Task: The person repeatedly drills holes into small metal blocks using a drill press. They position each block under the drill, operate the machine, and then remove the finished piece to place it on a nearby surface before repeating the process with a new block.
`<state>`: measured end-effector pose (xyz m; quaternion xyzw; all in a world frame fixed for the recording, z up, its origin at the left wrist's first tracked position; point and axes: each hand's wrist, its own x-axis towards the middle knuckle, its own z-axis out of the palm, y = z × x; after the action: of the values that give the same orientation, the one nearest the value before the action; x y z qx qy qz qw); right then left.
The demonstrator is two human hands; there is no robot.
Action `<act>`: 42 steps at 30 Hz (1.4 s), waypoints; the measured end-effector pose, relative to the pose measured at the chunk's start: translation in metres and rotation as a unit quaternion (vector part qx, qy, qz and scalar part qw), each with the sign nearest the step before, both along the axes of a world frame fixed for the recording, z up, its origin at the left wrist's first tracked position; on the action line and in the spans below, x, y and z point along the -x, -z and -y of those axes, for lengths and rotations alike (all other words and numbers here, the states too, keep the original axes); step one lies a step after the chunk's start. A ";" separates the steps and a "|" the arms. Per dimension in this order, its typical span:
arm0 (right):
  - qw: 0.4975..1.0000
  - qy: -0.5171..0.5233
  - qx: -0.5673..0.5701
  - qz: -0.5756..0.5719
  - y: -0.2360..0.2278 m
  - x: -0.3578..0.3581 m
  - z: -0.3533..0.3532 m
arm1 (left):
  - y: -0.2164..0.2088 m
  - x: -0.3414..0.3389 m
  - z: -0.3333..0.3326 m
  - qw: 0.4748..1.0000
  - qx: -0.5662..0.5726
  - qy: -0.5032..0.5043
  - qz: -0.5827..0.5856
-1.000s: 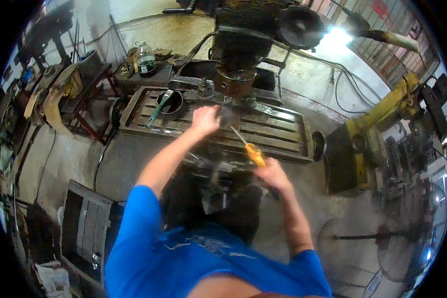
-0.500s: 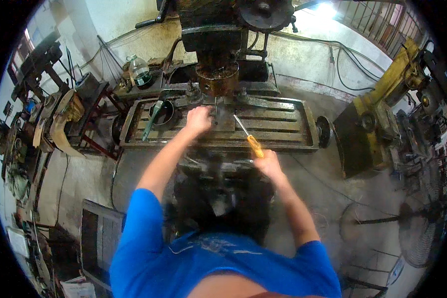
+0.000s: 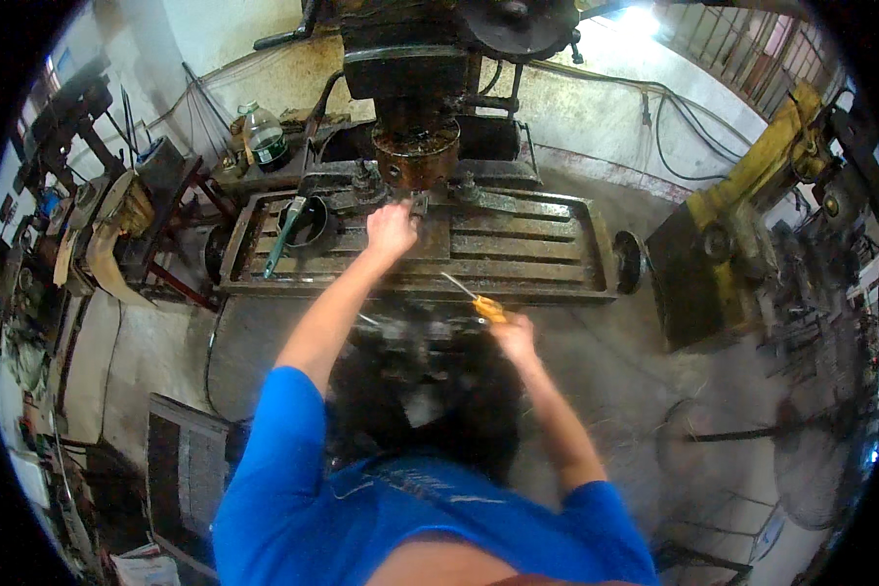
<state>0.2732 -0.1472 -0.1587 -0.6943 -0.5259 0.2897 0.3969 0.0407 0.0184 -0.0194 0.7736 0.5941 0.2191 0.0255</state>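
My left hand [image 3: 393,230] is closed, its fingertips at a small grey metal part [image 3: 420,202] just under the machine's round, rusty-brown spindle head [image 3: 416,156]. The fingers partly hide this part, so its full shape does not show. In my right hand [image 3: 514,337] is a screwdriver [image 3: 488,310] with a yellow handle, held in front of the table's near edge. Its thin metal shaft points up and left, toward the slotted machine table [image 3: 518,283], apart from the small part.
On the table's left lie a dark round pan [image 3: 308,227] and a green-handled brush [image 3: 282,241]. A clear plastic bottle [image 3: 264,137] stands behind. Handwheels [image 3: 628,263] flank the table. A yellow-green machine [image 3: 710,264] is to the right, with a standing fan [image 3: 820,459] nearer me.
My right hand has drawn the screwdriver back toward me and slightly left, away from the spindle. My left hand stays under the spindle, and the small metal part shows more clearly.
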 end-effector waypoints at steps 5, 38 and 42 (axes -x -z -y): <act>0.984 -0.046 0.090 0.145 -0.009 -0.012 0.019 | -0.002 0.004 -0.011 0.992 0.053 -0.054 0.098; 0.751 -0.167 -0.638 -0.032 -0.420 -0.086 0.020 | -0.007 0.020 -0.026 0.935 0.213 0.053 0.278; 0.745 -0.127 -0.654 0.002 -0.406 -0.089 0.021 | -0.009 0.017 -0.028 0.941 0.195 0.050 0.272</act>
<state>0.3617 -0.1682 0.2470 -0.1915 -0.6707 -0.0792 0.7122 0.0235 0.0467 -0.0107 0.6929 0.5565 0.2990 0.3475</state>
